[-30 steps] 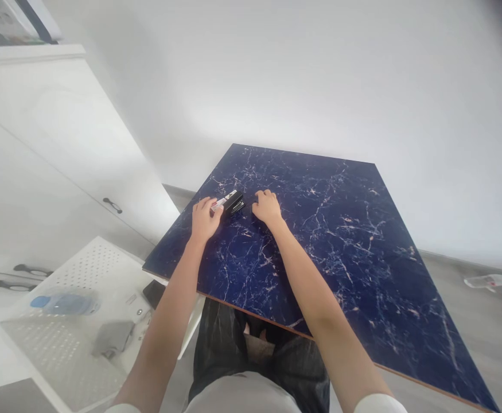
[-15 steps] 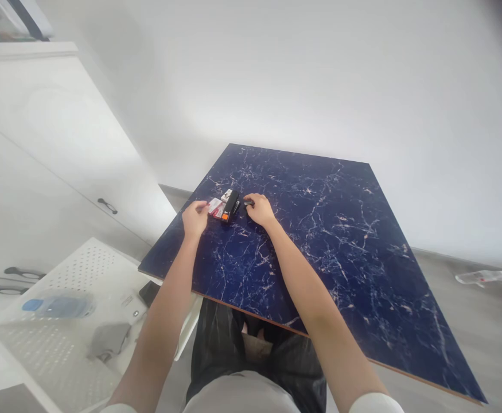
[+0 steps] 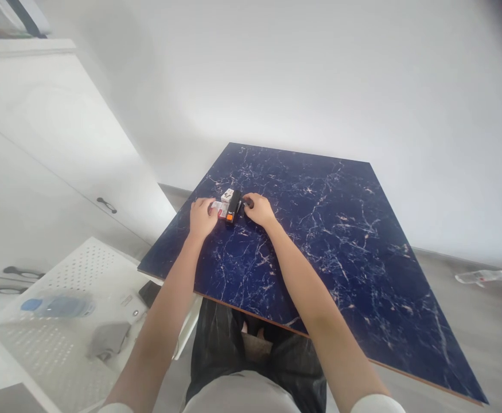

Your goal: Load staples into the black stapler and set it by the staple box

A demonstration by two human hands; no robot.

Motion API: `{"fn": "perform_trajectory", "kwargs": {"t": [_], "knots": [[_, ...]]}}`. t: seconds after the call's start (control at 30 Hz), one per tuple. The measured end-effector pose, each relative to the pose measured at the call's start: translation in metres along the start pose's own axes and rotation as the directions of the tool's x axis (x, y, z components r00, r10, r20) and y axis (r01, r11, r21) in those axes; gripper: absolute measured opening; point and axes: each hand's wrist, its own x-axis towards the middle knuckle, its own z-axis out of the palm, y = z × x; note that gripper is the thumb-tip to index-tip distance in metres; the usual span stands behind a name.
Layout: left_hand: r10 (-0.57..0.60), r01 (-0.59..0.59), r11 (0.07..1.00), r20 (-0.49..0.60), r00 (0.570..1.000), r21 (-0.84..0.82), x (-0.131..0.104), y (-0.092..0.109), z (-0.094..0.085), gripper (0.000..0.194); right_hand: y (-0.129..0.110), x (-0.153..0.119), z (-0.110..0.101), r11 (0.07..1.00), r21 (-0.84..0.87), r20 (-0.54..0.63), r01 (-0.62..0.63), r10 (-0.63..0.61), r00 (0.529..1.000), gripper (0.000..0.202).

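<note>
On the blue marbled table [image 3: 319, 241], a long black box-like thing with an orange end [image 3: 234, 207] stands between my two hands. My left hand [image 3: 203, 217] is closed on a small red-and-white box [image 3: 221, 209], whose right side meets the black thing. Just behind it lies a small white box with dark print [image 3: 227, 195]. My right hand [image 3: 259, 209] has its fingers curled round a small dark object [image 3: 249, 202] at the right side of the black thing. What kind of object it is, I cannot make out.
A white perforated surface [image 3: 78, 269] to the left, lower than the table, bears a plastic bottle [image 3: 61, 305] and a grey pouch [image 3: 109, 339]. White cabinets [image 3: 39, 155] rise at the left. Behind the table is a wall [image 3: 302, 80]. Clear plastic packaging [image 3: 487, 278] lies on the floor at right.
My left hand has moved right and farther over the red-and-white box. That box and the black thing have shifted slightly right, closer to my right hand, which has barely moved.
</note>
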Motion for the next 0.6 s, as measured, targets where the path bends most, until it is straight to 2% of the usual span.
{"fn": "perform_trajectory", "kwargs": {"t": [0.07, 0.13, 0.27, 0.37, 0.43, 0.5, 0.6], "knots": [[0.058, -0.058, 0.998, 0.015, 0.998, -0.025, 0.007, 0.0, 0.007, 0.043, 0.001, 0.0, -0.001, 0.997, 0.069, 0.005, -0.022, 0.021, 1.0, 0.034], [0.106, -0.099, 0.992, 0.101, 0.989, -0.073, 0.014, 0.001, 0.015, 0.049, 0.003, 0.0, -0.002, 0.989, 0.138, -0.001, -0.047, 0.048, 0.999, 0.035], [0.179, -0.138, 0.977, 0.28, 0.943, -0.16, 0.023, 0.004, 0.024, 0.05, 0.008, 0.002, -0.002, 0.984, 0.166, -0.007, -0.068, 0.07, 0.998, 0.041], [0.227, -0.18, 0.968, 0.3, 0.927, -0.175, 0.022, 0.007, 0.025, 0.051, 0.01, 0.003, -0.002, 0.967, 0.227, 0.009, -0.112, 0.113, 0.994, 0.042], [0.261, -0.216, 0.96, 0.289, 0.921, -0.177, 0.019, 0.012, 0.026, 0.052, 0.011, 0.004, -0.001, 0.952, 0.26, -0.043, -0.161, 0.178, 0.983, 0.039], [0.29, -0.248, 0.953, 0.285, 0.914, -0.175, 0.014, 0.019, 0.027, 0.053, 0.011, 0.004, -0.002, 0.931, 0.294, -0.121, -0.218, 0.262, 0.958, 0.035], [0.347, -0.3, 0.934, 0.298, 0.889, -0.193, 0.007, 0.034, 0.03, 0.056, 0.014, 0.002, -0.01, 0.858, 0.397, -0.206, -0.325, 0.428, 0.88, 0.032]]}}
